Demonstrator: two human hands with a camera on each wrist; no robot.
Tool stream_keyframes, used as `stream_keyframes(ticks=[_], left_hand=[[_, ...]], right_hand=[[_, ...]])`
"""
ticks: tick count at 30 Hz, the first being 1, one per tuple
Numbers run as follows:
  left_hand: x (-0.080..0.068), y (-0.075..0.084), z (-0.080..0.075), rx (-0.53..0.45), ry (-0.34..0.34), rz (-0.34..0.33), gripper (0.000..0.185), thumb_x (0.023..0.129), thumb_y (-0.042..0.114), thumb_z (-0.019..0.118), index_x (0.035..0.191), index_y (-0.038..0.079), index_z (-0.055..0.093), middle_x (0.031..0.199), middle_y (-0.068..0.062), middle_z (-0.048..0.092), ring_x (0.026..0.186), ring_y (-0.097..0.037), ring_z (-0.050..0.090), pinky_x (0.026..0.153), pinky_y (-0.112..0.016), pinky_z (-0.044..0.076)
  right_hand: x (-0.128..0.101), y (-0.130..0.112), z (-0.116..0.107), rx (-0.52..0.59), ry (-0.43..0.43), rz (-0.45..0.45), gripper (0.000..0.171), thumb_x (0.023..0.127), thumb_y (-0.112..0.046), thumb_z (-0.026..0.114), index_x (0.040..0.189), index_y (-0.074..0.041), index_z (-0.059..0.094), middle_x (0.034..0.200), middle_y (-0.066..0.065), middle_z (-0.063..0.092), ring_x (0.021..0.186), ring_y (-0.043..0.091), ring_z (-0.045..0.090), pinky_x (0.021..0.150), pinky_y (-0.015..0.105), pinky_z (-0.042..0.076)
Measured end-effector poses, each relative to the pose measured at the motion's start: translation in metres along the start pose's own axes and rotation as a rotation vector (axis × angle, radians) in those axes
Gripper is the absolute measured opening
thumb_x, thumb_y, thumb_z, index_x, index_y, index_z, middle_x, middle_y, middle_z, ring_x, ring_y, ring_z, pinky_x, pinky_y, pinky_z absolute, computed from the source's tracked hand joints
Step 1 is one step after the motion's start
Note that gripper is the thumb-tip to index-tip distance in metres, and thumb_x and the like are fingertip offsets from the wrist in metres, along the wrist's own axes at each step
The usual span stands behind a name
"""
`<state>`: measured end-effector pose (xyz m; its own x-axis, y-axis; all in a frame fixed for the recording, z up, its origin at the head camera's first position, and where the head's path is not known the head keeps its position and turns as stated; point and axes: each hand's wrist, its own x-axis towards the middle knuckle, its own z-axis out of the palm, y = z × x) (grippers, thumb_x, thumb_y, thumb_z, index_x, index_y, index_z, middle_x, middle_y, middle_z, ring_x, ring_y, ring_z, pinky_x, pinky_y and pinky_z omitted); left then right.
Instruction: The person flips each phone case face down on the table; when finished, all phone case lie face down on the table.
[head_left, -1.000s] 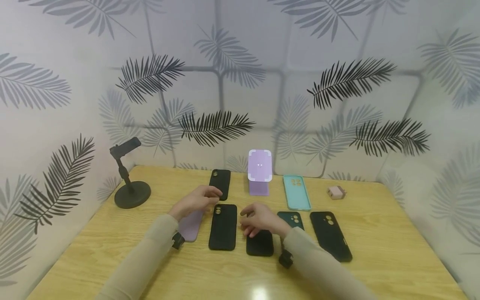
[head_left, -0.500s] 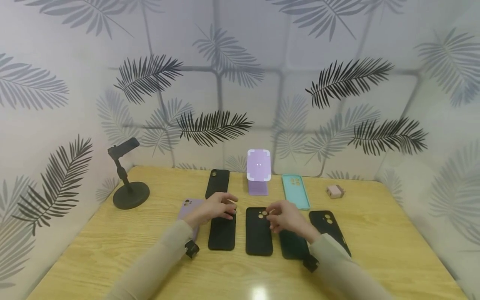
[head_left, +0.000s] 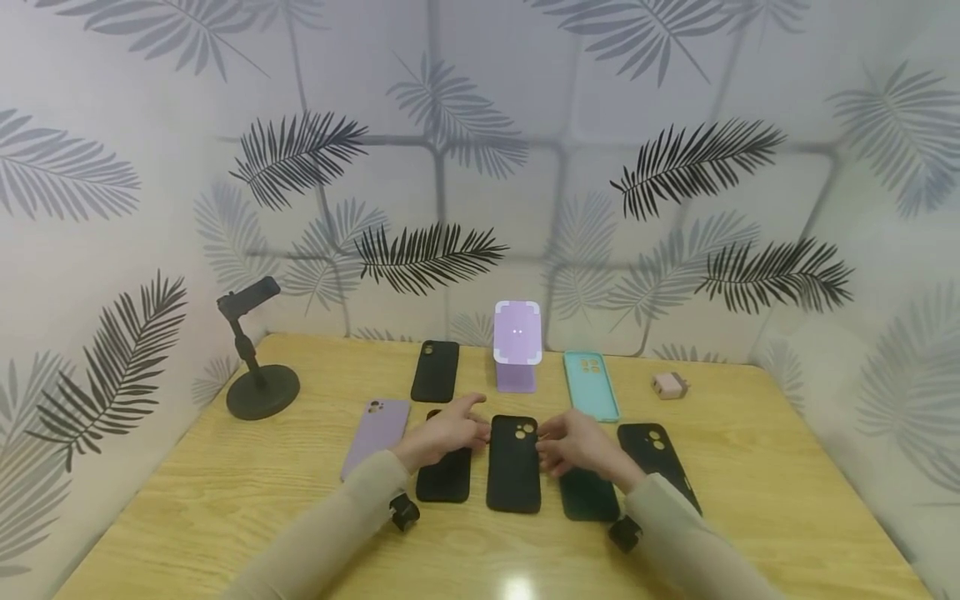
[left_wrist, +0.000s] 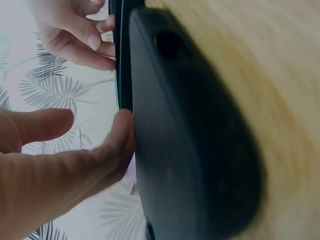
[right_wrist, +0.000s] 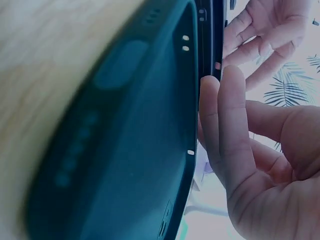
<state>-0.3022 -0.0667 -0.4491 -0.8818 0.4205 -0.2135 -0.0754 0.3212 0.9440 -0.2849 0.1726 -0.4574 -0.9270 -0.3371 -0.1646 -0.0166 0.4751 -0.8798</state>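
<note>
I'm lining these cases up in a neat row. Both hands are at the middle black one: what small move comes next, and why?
Probably square it up: the left hand and right hand flank the middle black case, fingers straight at its long edges. It looks slightly tilted and stands a bit higher than the black case to its left and the dark green case to its right, so a light nudge toward you would even the row.

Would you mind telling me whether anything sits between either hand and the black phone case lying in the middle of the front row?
Nothing visible does. The left hand and right hand flank the black phone case, fingertips at its upper edges.
</note>
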Motion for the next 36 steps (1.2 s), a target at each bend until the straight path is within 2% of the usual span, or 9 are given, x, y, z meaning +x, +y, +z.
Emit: stream_keyframes(ticks=[3, 6, 11, 15, 19, 24, 31, 36], left_hand=[[0.001, 0.001, 0.000, -0.088, 0.023, -0.004, 0.065, 0.098, 0.001, 0.054, 0.153, 0.000, 0.020, 0.138, -0.030, 0.050, 0.115, -0.037, 0.061, 0.095, -0.044, 0.055], [0.003, 0.003, 0.000, -0.137, 0.030, -0.003, 0.063, 0.098, 0.004, 0.056, 0.152, 0.000, 0.024, 0.140, -0.030, 0.048, 0.112, -0.035, 0.062, 0.092, -0.044, 0.056], [0.004, 0.003, -0.001, -0.195, -0.009, -0.021, 0.059, 0.099, 0.009, 0.057, 0.150, 0.001, 0.029, 0.141, -0.027, 0.046, 0.110, -0.030, 0.063, 0.091, -0.045, 0.057], [0.005, 0.003, 0.002, -0.228, -0.049, -0.026, 0.063, 0.099, 0.017, 0.059, 0.152, 0.005, 0.026, 0.140, -0.025, 0.046, 0.110, -0.030, 0.063, 0.092, -0.046, 0.057], [0.007, 0.002, 0.006, -0.249, -0.057, -0.033, 0.064, 0.098, 0.023, 0.061, 0.151, 0.007, 0.028, 0.139, -0.024, 0.046, 0.118, -0.033, 0.060, 0.093, -0.049, 0.056], [0.010, 0.001, 0.012, -0.238, -0.083, -0.038, 0.060, 0.099, 0.021, 0.060, 0.149, 0.005, 0.031, 0.138, -0.024, 0.045, 0.125, -0.036, 0.054, 0.090, -0.050, 0.057], [0.012, 0.002, 0.013, -0.210, -0.099, -0.046, 0.051, 0.098, 0.008, 0.059, 0.145, 0.006, 0.039, 0.134, -0.024, 0.046, 0.116, -0.034, 0.058, 0.088, -0.051, 0.057], [0.011, 0.002, 0.014, -0.179, -0.105, -0.033, 0.053, 0.095, -0.001, 0.057, 0.145, 0.005, 0.040, 0.138, -0.027, 0.043, 0.121, -0.037, 0.054, 0.091, -0.052, 0.056]], right_hand=[[0.000, 0.000, 0.001, 0.023, -0.036, -0.005, 0.041, 0.094, -0.005, 0.064, 0.127, 0.016, 0.054, 0.110, 0.028, 0.068, 0.076, 0.025, 0.073, 0.063, 0.036, 0.062], [0.001, -0.002, 0.002, 0.070, -0.099, -0.017, 0.044, 0.096, -0.013, 0.062, 0.129, 0.015, 0.053, 0.118, 0.030, 0.065, 0.087, 0.030, 0.073, 0.068, 0.037, 0.062], [0.005, -0.002, 0.008, 0.170, -0.192, -0.027, 0.049, 0.100, -0.023, 0.059, 0.133, 0.012, 0.052, 0.126, 0.031, 0.060, 0.099, 0.033, 0.071, 0.075, 0.039, 0.062], [0.006, -0.003, 0.011, 0.215, -0.220, -0.018, 0.056, 0.100, -0.034, 0.057, 0.137, 0.008, 0.050, 0.132, 0.032, 0.056, 0.104, 0.034, 0.069, 0.079, 0.042, 0.061], [0.007, -0.005, 0.013, 0.238, -0.248, -0.010, 0.066, 0.100, -0.043, 0.054, 0.142, 0.007, 0.044, 0.136, 0.031, 0.053, 0.109, 0.035, 0.067, 0.083, 0.043, 0.060], [0.010, -0.007, 0.015, 0.268, -0.257, 0.002, 0.070, 0.099, -0.048, 0.053, 0.144, 0.005, 0.043, 0.133, 0.027, 0.058, 0.109, 0.033, 0.067, 0.084, 0.043, 0.060], [0.010, -0.005, 0.012, 0.258, -0.244, -0.033, 0.059, 0.102, -0.038, 0.053, 0.142, 0.005, 0.045, 0.128, 0.026, 0.061, 0.108, 0.032, 0.067, 0.084, 0.043, 0.060], [0.009, -0.001, 0.007, 0.197, -0.127, -0.050, 0.058, 0.097, -0.029, 0.063, 0.144, -0.001, 0.045, 0.119, 0.023, 0.067, 0.082, 0.024, 0.072, 0.068, 0.037, 0.061]])
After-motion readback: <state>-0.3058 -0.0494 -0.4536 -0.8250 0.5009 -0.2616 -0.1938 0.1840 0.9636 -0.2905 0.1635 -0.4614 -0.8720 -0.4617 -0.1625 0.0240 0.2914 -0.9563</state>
